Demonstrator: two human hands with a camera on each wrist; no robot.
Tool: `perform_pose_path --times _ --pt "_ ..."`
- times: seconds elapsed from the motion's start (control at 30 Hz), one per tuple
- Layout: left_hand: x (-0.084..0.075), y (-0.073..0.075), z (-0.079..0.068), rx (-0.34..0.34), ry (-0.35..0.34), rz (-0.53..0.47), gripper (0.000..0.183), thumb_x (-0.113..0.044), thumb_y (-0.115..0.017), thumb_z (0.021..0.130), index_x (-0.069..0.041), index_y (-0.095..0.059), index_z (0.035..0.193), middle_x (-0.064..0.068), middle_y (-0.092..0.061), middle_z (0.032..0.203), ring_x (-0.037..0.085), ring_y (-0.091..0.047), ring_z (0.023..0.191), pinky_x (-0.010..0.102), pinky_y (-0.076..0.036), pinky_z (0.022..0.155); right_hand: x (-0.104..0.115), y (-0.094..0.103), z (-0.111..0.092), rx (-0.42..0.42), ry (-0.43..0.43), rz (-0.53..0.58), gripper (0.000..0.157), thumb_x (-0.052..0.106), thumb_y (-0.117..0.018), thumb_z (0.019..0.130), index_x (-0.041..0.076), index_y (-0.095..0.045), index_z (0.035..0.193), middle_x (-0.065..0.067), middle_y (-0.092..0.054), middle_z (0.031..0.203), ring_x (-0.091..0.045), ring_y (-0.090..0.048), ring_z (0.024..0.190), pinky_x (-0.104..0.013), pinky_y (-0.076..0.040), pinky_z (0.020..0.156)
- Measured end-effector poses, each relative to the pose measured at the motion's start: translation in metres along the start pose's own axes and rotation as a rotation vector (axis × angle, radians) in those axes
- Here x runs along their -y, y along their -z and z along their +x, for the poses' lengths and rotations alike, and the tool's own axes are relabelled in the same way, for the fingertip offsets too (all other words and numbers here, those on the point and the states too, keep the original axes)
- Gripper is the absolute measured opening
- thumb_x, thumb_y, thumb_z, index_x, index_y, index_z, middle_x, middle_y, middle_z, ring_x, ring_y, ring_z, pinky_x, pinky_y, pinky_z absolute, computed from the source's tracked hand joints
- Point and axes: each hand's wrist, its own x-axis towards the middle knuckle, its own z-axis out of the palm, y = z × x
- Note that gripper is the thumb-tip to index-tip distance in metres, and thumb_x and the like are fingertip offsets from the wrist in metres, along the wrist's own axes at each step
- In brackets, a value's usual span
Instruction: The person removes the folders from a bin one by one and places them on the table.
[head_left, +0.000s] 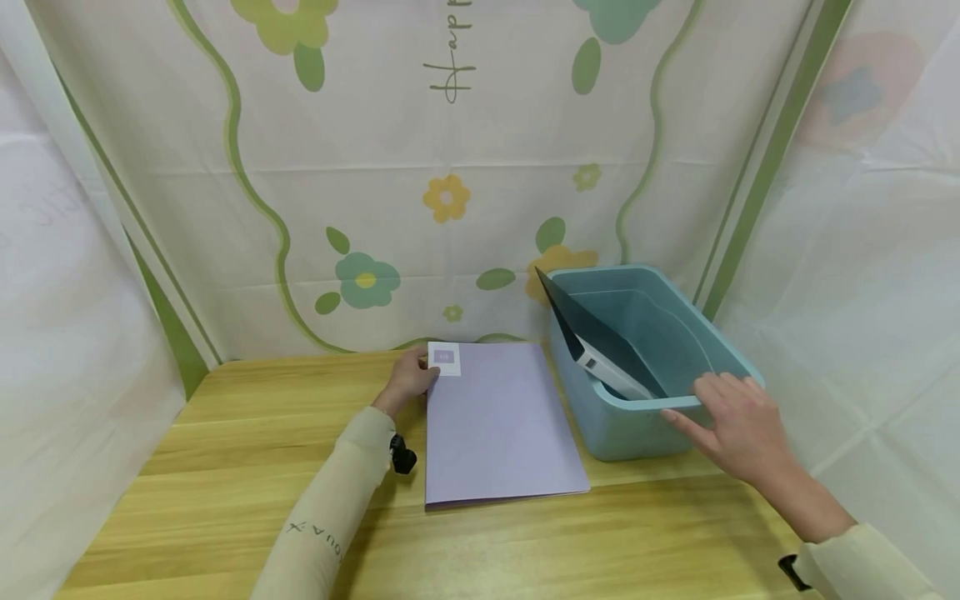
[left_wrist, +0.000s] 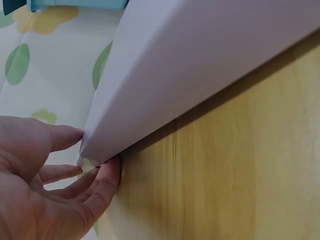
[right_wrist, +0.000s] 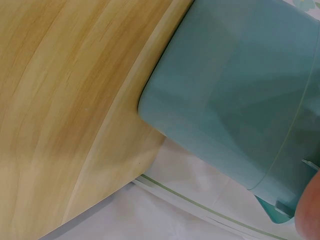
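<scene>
A light purple file folder (head_left: 498, 425) with a white label at its far left corner lies flat on the table. My left hand (head_left: 410, 374) pinches that corner, thumb above and fingers at the edge; the left wrist view shows the folder's spine (left_wrist: 165, 75) beside the fingers. On the right stands a blue-green plastic bin (head_left: 637, 433). My right hand (head_left: 742, 425) grips its near right rim, fingers over the top and thumb along the outside. A dark folder (head_left: 573, 321) with a white spine leans inside the bin, jutting over its left rim.
The wooden table (head_left: 262, 450) extends to the left and in front of the folder. A white cloth backdrop (head_left: 450, 133) with flower prints hangs right behind the folder and bin. More cloth (head_left: 862, 333) hangs close along the right side.
</scene>
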Motion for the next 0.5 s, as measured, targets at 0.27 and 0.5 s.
perform_pose_path --times 0.27,0.5 --pt "-0.0009 -0.0003 -0.0008 -0.028 0.004 0.044 0.045 -0.009 -0.063 0.099 0.006 -0.052 0.141 0.021 -0.060 0.107 0.025 -0.058 0.083 0.030 -0.051 0.066 0.0010 0.0023 0.0013 0.012 -0.007 0.001 0.067 0.078 -0.037 0.096 0.014 -0.043 0.075 0.007 -0.036 0.068 -0.013 -0.032 0.060 -0.031 -0.023 0.058" --pt "-0.0029 -0.0002 -0.0048 -0.028 0.024 0.072 0.046 -0.007 -0.062 0.099 0.011 -0.049 0.140 0.028 -0.061 0.122 0.034 -0.062 0.101 0.041 -0.057 0.084 -0.0007 0.0016 0.0000 0.011 -0.002 -0.002 0.066 0.078 -0.038 0.096 0.016 -0.042 0.074 0.008 -0.034 0.068 -0.012 -0.031 0.060 -0.031 -0.023 0.058"
